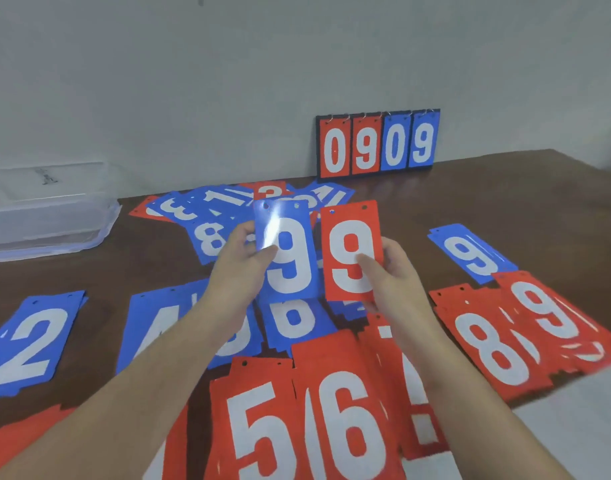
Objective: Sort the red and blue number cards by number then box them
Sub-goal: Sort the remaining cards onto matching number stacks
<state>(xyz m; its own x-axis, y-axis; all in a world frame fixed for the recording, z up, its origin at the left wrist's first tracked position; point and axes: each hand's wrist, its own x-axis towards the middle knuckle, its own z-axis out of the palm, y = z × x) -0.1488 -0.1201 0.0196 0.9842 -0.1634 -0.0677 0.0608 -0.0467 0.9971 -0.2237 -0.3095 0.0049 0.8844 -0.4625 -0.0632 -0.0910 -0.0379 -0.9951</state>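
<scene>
My left hand [240,268] pinches a blue 9 card [290,261] upright above the table. Beside it my right hand [390,271] pinches a red 9 card [349,237], also upright. On the table lie sorted piles: blue 9 [472,254] and red 9 [548,313] at the right, red 8 [487,348], red 6 [345,424], red 5 [259,431], blue 6 [292,323], blue 4 [158,323] and blue 2 [30,344]. An unsorted heap of blue and red cards [214,209] lies farther back.
A clear plastic box [44,216] with its lid stands at the back left of the brown table [504,195]. A scoreboard stand [378,143] reading 0909 leans against the wall at the back.
</scene>
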